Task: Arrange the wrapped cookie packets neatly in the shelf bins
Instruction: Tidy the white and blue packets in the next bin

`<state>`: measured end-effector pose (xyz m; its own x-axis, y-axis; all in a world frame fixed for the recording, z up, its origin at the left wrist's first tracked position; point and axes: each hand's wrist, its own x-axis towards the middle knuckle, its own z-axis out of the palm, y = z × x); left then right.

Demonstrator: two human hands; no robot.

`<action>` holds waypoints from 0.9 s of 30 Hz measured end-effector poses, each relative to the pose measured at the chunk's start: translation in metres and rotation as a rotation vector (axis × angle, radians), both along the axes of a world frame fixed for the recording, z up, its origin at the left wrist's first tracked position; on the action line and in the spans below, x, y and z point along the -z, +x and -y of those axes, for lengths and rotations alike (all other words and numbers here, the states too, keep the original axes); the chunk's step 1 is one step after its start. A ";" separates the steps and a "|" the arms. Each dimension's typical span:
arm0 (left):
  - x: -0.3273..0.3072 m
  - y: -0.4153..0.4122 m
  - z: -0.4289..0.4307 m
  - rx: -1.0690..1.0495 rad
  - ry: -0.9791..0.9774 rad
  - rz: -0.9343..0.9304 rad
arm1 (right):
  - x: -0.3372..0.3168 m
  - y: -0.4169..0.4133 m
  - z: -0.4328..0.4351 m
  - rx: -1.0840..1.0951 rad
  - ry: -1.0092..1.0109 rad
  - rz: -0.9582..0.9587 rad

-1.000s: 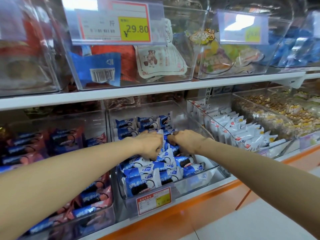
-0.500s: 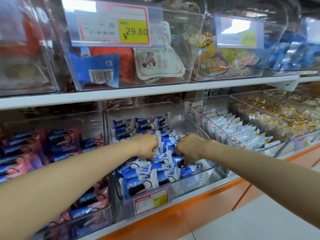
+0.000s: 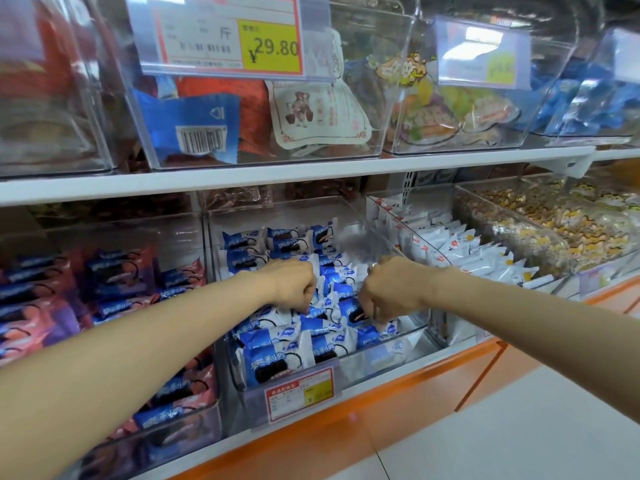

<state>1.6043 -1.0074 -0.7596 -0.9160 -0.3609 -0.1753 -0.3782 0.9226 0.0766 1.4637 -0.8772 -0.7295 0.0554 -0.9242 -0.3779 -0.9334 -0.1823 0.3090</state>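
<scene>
Orange trim (image 3: 398, 403) runs along the front of the lower shelf nearest you, with pale floor (image 3: 519, 427) below it to your right; just above the trim stands the clear middle bin (image 3: 381, 362), its front wall low and carrying a red-and-yellow price tag (image 3: 299, 393); the bin is open at the top, and its load is thinnest at the right front corner, so the free room lies there; blue-and-white cookie packets (image 3: 273, 362) fill the left and centre of this bin, overlapping in rough rows from front to back; your left hand (image 3: 294, 285) reaches in from the left, knuckles up, fingers curled down and pinching wrappers in the middle of the pile; your right hand (image 3: 388, 289) comes in near the bin's right wall, fingers curled likewise onto a packet's edge, close beside the left hand but not touching it; to the left, a second clear bin (image 3: 166, 233) holds pink-and-blue packets (image 3: 114, 282); to the right, another bin (image 3: 398, 233) holds white packets (image 3: 478, 251) standing on edge in rows, and beyond it lies a bin of gold-speckled snacks (image 3: 561, 230); a white shelf board (image 3: 242, 174) overhangs the backs of all these bins and closes the room above; on it sit taller clear bins (image 3: 363, 64) of mixed wrapped snacks, one bearing a tag marked 29.80 (image 3: 232, 36).
</scene>
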 end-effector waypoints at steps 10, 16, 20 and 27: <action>0.001 -0.001 -0.002 0.040 -0.024 -0.159 | 0.013 0.004 0.004 -0.064 -0.091 -0.160; 0.003 -0.002 -0.004 0.064 -0.045 -0.132 | 0.014 0.006 0.003 -0.096 -0.204 -0.147; 0.001 0.000 -0.003 0.076 -0.026 -0.122 | 0.000 0.001 -0.004 0.019 -0.029 0.145; 0.002 0.001 -0.003 0.054 0.011 -0.088 | 0.011 0.009 -0.007 0.009 0.175 -0.008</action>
<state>1.6054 -1.0048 -0.7613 -0.9459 -0.3096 -0.0971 -0.3198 0.9402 0.1172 1.4726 -0.8698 -0.7408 0.0434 -0.8450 -0.5330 -0.9330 -0.2251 0.2809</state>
